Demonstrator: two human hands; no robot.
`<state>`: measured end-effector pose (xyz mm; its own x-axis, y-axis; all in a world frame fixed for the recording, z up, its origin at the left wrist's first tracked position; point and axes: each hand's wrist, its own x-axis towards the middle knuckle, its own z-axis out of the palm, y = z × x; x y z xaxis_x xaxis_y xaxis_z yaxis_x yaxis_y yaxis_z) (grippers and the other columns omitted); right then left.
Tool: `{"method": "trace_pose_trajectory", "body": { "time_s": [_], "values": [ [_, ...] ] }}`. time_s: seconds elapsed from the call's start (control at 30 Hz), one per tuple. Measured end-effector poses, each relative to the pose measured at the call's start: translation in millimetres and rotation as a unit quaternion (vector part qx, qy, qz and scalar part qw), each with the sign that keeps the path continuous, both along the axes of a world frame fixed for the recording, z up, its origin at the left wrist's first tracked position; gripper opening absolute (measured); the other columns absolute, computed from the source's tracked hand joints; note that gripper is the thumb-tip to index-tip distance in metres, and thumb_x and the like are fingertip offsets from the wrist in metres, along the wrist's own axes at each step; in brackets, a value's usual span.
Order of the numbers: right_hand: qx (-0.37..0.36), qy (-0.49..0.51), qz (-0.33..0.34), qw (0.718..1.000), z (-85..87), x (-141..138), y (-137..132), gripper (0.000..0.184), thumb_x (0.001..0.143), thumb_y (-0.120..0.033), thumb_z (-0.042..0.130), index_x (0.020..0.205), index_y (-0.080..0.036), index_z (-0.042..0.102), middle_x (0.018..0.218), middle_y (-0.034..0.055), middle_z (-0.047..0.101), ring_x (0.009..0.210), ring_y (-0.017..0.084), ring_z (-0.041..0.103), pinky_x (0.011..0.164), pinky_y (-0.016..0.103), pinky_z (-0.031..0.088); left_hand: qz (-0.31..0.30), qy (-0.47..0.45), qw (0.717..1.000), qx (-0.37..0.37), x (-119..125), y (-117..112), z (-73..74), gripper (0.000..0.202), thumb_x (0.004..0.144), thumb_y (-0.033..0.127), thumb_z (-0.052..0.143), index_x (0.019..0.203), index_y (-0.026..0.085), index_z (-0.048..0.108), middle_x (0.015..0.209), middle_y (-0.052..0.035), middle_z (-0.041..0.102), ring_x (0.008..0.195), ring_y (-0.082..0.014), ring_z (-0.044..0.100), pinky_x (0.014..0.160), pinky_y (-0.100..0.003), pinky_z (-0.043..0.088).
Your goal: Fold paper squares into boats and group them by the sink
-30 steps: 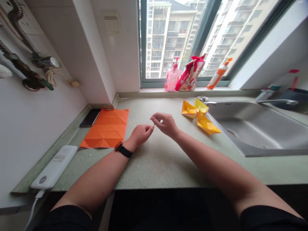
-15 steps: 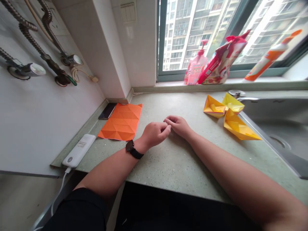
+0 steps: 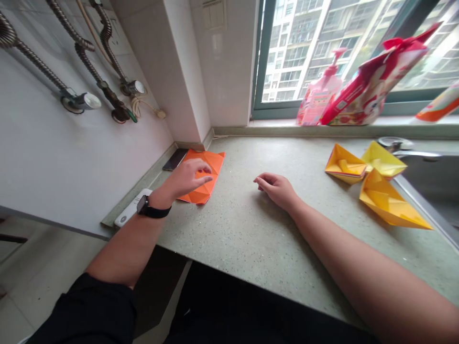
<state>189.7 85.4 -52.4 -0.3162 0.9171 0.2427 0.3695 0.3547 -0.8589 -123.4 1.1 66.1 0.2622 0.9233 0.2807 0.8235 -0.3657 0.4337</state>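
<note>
On speckled stone (image 3: 233, 253), left hand (image 3: 186, 179) covers orange paper (image 3: 202, 195) — sharply creased.

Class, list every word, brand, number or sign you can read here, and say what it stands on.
No text can be read: the printing on the red-and-white plastic packet, the pink plastic pump bottle and the orange-and-white bottle is too blurred to read; the white power bank shows nothing legible.

Bright daylight comes through the window (image 3: 258, 62) and overexposes the towers outside. Only a soft, faint shadow falls on the table (image 3: 229, 248) beside the right hand (image 3: 276, 190). Wide-angle distortion bends the wall (image 3: 71, 162) toward the frame's edges.
</note>
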Motion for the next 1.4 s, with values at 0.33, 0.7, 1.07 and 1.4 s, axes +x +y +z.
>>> {"method": "trace_pose_trajectory", "body": {
  "time_s": [0.33,0.7,1.07,1.4],
  "values": [
    [0.013,-0.014,-0.003,1.0,-2.1,0.8,3.7,0.04,0.093,-0.06,0.063,0.085,-0.024,0.077,0.071,0.004,0.074,0.065,0.021,0.066,0.065,0.036,0.049,-0.062,-0.008,0.994,-0.091,-44.1,-32.8,-35.4,0.016,0.093,0.038,0.08,0.103,0.026,0.078,0.119,-0.0073,0.077,0.112,-0.0264,0.072,0.103,-0.043,0.054],
    [0.009,-0.01,-0.003,1.0,0.3,0.6,2.3,0.041,0.092,-0.061,0.063,0.086,-0.023,0.077,0.072,0.0044,0.074,0.067,0.021,0.067,0.067,0.036,0.05,-0.104,-0.019,0.987,-0.125,-41.2,-19.4,-48.1,0.015,0.091,0.041,0.083,0.097,0.027,0.082,0.116,-0.0071,0.079,0.11,-0.0259,0.074,0.102,-0.043,0.056],
    [0.017,-0.002,0.003,1.0,-1.8,0.9,3.5,0.042,0.094,-0.062,0.063,0.085,-0.024,0.077,0.073,0.0046,0.075,0.067,0.021,0.066,0.065,0.036,0.05,-0.074,-0.027,0.986,-0.15,-48.5,-20.3,-47.3,0.018,0.094,0.046,0.08,0.094,0.029,0.085,0.116,-0.0077,0.081,0.106,-0.0257,0.075,0.099,-0.041,0.058],
    [0.001,-0.015,0.004,1.0,1.0,0.6,1.8,0.042,0.093,-0.063,0.062,0.086,-0.024,0.075,0.075,0.0049,0.074,0.07,0.022,0.067,0.07,0.038,0.051,-0.082,-0.02,0.983,-0.161,-49.9,-19.0,-46.8,0.019,0.094,0.043,0.076,0.087,0.028,0.083,0.114,-0.0073,0.081,0.106,-0.0254,0.075,0.096,-0.04,0.057]
  ]
}}
